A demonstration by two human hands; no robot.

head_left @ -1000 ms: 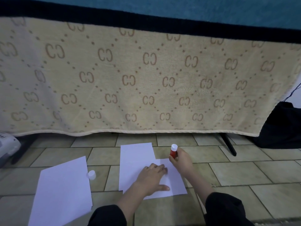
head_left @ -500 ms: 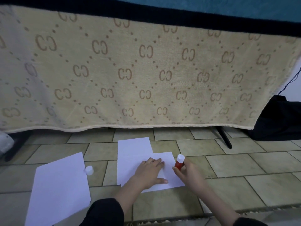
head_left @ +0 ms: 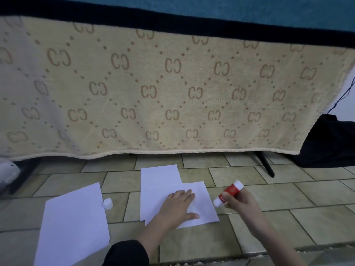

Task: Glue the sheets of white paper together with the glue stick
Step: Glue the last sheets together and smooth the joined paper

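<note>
Two overlapping white sheets lie on the tiled floor in the middle. My left hand lies flat on the upper, nearer sheet, fingers straight, pressing it down. Just right of the sheets, my right hand grips the red glue stick, which is tilted off the paper with its white glue end pointing down-left. Its white cap stands on the floor at the edge of a third white sheet to the left.
A beige patterned blanket hangs across the back, ending just above the floor. A black stand leg and a dark bag sit at the right. A white object lies at the far left edge.
My right hand has moved right, off the sheets, and tipped the glue stick from upright to slanted. My left hand stays flat on the paper.
</note>
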